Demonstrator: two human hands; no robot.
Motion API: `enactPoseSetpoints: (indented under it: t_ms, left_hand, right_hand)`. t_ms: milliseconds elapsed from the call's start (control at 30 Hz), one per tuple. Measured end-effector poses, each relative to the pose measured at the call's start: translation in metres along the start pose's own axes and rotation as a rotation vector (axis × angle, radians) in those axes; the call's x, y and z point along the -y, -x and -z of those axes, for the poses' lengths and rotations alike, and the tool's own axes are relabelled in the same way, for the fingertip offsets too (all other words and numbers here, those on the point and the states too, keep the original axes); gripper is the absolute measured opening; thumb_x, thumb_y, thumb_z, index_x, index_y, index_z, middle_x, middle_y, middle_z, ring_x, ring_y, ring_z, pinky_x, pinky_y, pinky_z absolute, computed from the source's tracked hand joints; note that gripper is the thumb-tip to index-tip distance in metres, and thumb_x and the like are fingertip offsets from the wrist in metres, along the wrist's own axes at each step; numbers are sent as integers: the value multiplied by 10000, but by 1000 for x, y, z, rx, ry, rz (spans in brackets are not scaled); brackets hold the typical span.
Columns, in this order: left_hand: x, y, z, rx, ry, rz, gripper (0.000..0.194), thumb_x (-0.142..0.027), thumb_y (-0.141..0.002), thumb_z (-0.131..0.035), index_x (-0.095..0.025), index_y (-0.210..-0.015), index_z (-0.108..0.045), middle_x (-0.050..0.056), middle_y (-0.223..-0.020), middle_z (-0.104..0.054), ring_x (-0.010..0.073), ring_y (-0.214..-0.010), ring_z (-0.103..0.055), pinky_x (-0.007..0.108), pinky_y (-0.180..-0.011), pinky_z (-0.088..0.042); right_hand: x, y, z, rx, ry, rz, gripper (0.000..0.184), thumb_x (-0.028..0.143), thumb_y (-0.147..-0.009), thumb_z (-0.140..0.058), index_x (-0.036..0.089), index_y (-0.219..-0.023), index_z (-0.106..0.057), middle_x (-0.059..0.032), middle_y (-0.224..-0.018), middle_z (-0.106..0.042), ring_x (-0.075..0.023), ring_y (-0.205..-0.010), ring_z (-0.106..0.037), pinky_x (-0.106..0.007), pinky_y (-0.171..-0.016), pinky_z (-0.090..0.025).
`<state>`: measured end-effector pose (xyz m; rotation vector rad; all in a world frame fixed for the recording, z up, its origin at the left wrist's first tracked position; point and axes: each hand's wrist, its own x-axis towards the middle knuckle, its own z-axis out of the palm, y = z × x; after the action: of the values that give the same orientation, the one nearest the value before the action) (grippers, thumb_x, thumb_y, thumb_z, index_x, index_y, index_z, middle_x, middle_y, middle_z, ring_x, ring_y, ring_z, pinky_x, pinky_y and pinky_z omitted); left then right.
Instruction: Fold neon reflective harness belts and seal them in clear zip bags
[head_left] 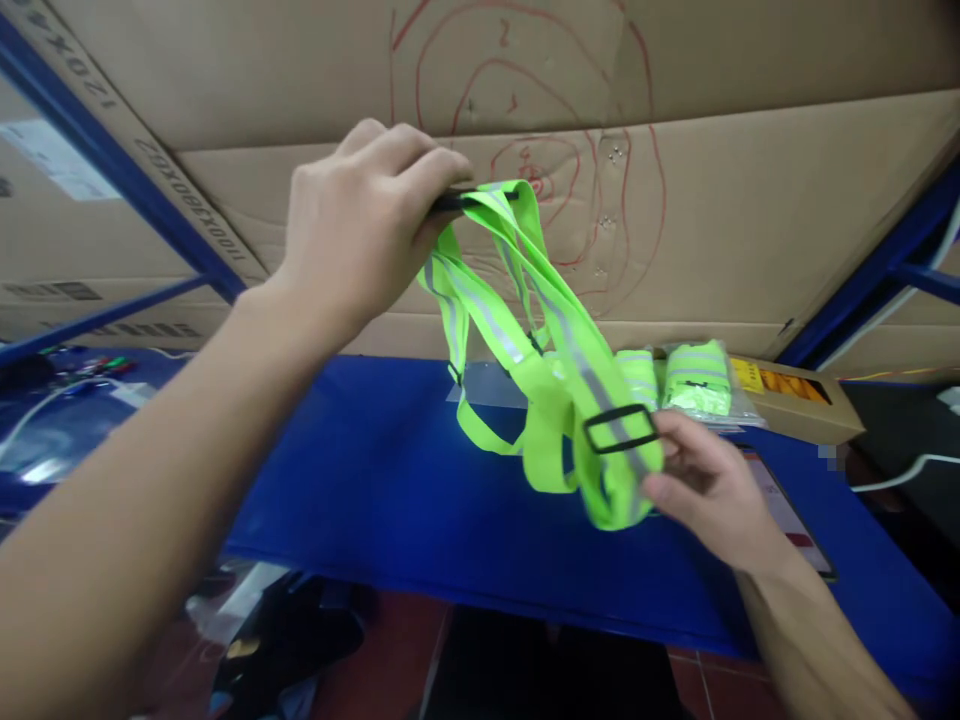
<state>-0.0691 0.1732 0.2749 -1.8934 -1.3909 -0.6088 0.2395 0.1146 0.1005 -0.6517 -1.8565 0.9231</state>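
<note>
A neon-green reflective harness (551, 385) with silver stripes hangs in loose loops above the blue table. My left hand (382, 195) is closed round its upper end, where a black bar or buckle pokes out past the fingers. On the lower right, my right hand (701, 475) pinches the strap between thumb and fingers, just beside a black rectangular slide buckle (621, 429). Smaller black adjusters sit on the thinner straps. My left palm and the part of the strap within it are hidden.
Behind stands a cardboard wall (322, 80) with red rings drawn on it. Folded green straps in a clear bag (697, 378) lie beside a cardboard box (806, 400) on the blue table (360, 480). A tablet (795, 520) is partly behind my right hand. Blue metal posts flank the wall.
</note>
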Motion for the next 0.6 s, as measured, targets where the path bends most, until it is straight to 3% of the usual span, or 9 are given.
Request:
enactPoseSetpoints:
  t_ms: [33,100,167,233,333,400,433,500,600]
  left_hand:
    - [0,-2,-3,-38,64,37,319,-352,-1036,-505,-260,-1320,-617,-8,-1339,-628,170,-1230,-533,326,-1002,-455]
    - [-3,-6,-8,-101,211,148,252,-329,-1013,-581,-206,-1229,-620,-47,-1248,-630,86,-1137,-512,250,-1023,-426]
    - [-10,-7,-10,-137,362,196,208,-308,-994,-626,-168,-1147,-627,-55,-1172,-641,57,-1095,-504,216,-1021,-422]
    - [-21,-5,-5,-191,515,113,190,-293,-975,-659,-151,-1102,-654,-16,-1186,-659,75,-1148,-539,228,-1040,-436]
    - [-33,-1,11,-216,670,-70,195,-289,-954,-691,-150,-1091,-684,48,-1248,-675,131,-1262,-572,282,-1106,-435]
    - [-35,0,21,-182,745,-117,201,-285,-936,-711,-149,-1081,-685,56,-1233,-697,161,-1259,-598,316,-1113,-448]
    - [-34,0,25,-162,802,-121,199,-284,-932,-710,-148,-1075,-681,57,-1238,-702,175,-1249,-614,330,-1102,-465]
    - [-32,-1,28,-94,953,-97,176,-278,-940,-670,-145,-1057,-672,65,-1330,-672,201,-1245,-635,349,-1065,-503]
    - [-31,-2,26,63,1110,17,216,-270,-980,-524,-142,-1099,-651,64,-1488,-570,225,-1274,-639,371,-1015,-534]
  right_hand:
    - [6,2,-6,97,98,43,399,305,-963,-677,318,-1349,-580,-33,-1118,-748,-204,-975,-721,-317,-835,-595]
    - [17,6,-19,294,311,177,519,157,-965,-611,289,-1459,-524,-82,-1356,-686,-245,-1260,-642,-404,-1074,-523]
    - [24,6,-31,381,416,332,512,68,-946,-542,255,-1422,-569,-94,-1422,-649,-257,-1334,-597,-449,-1151,-463]
    - [24,1,-34,285,417,386,469,57,-937,-541,256,-1356,-613,-83,-1347,-691,-243,-1268,-636,-431,-1115,-495]
    - [16,-19,-24,-128,358,267,415,135,-952,-608,293,-1336,-601,-73,-1255,-701,-239,-1188,-659,-422,-1051,-536]
    - [10,-39,-15,-373,311,218,460,219,-945,-664,311,-1383,-555,-87,-1358,-625,-272,-1267,-608,-478,-1087,-511]
    - [8,-49,-11,-431,292,230,536,269,-930,-699,315,-1430,-511,-96,-1434,-567,-293,-1336,-559,-509,-1123,-480]
    - [8,-68,-7,-420,275,287,745,370,-884,-765,325,-1530,-396,-96,-1575,-431,-334,-1471,-421,-564,-1203,-383]
    - [16,-92,-10,-270,203,332,934,503,-850,-784,347,-1605,-256,-58,-1667,-309,-349,-1554,-285,-578,-1240,-316]
